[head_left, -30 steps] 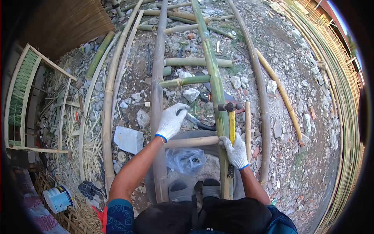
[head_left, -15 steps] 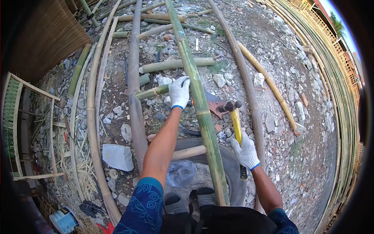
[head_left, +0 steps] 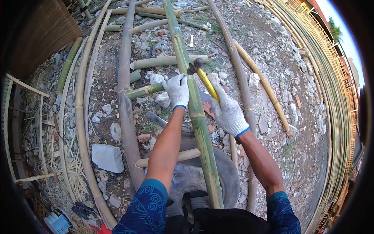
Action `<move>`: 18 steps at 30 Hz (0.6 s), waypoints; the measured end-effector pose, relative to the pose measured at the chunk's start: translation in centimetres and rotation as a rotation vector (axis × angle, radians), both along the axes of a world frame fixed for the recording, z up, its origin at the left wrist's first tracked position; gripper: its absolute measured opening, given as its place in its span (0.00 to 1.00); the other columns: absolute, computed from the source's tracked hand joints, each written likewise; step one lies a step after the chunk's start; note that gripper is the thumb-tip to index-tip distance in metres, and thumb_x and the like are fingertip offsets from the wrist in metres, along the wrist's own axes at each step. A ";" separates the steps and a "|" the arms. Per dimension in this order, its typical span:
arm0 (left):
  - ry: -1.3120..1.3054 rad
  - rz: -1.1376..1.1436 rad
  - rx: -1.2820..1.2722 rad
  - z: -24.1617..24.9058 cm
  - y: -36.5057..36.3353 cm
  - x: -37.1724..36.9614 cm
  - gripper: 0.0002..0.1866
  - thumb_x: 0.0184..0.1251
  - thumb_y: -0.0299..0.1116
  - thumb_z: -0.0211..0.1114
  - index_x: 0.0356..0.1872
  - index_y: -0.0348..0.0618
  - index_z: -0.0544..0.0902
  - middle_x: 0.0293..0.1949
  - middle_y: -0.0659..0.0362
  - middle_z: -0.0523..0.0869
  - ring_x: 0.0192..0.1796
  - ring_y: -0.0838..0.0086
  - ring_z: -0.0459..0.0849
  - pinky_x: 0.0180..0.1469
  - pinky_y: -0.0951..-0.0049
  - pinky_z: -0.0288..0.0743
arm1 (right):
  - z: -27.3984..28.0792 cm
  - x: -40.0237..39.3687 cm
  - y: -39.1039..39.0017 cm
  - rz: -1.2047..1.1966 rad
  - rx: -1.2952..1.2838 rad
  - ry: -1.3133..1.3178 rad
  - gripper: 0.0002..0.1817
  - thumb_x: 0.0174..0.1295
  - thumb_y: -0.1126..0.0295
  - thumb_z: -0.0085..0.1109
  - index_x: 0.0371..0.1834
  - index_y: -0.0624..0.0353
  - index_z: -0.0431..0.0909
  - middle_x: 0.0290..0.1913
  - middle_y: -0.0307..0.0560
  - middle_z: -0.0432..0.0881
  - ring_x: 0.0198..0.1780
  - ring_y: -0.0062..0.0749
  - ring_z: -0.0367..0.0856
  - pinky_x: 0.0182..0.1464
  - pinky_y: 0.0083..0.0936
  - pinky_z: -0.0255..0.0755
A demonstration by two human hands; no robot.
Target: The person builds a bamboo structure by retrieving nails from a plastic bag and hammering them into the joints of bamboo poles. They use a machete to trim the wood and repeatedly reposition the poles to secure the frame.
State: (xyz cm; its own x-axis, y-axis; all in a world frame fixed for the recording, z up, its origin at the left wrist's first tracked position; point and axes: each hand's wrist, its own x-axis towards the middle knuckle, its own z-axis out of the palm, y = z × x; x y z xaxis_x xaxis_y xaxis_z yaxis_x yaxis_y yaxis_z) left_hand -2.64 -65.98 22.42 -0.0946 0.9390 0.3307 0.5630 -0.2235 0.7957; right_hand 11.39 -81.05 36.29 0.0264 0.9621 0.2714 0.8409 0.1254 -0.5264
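Observation:
My left hand [head_left: 177,91], in a white knit glove, is closed against the left side of a long green bamboo pole [head_left: 200,128]. What its curled fingers hold is hidden. Beside it, a short bamboo rung [head_left: 146,91] reaches across to a brownish bamboo pole [head_left: 127,105]. My right hand [head_left: 230,113], gloved too, grips the yellow handle of a hammer [head_left: 206,84]. The hammer's dark head is raised over the green pole, just beyond my left hand. Partly covered by my right hand and the pole, a handsaw [head_left: 207,107] lies below.
More rungs [head_left: 165,61] cross between the poles. Another long pole [head_left: 241,74] runs along the right. A tire [head_left: 228,171] lies under the green pole by my feet. A pale stone block [head_left: 108,158] sits at left on rubble ground. Many bamboo poles [head_left: 343,117] line the far right.
My right hand has moved up and left, lifting the hammer from right of the green pole to above it. The left hand stays by the same rung. The view has shifted slightly.

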 end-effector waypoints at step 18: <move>0.054 0.001 0.051 -0.6 -0.3 0.5 0.06 0.73 0.37 0.68 0.40 0.51 0.91 0.44 0.58 0.92 0.54 0.58 0.87 0.82 0.39 0.51 | -0.7 -1.0 2.4 0.076 -0.094 -0.097 0.38 0.73 0.71 0.57 0.87 0.49 0.60 0.38 0.65 0.87 0.35 0.59 0.89 0.38 0.52 0.82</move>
State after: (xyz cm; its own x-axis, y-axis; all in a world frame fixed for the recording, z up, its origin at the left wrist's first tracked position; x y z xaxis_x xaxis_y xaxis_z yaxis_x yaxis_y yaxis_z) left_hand -2.13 -66.32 21.81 -0.0763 0.9209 0.3823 0.6046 -0.2621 0.7521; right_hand 10.34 -78.62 35.62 -0.0697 0.9817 0.1773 0.8784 0.1446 -0.4555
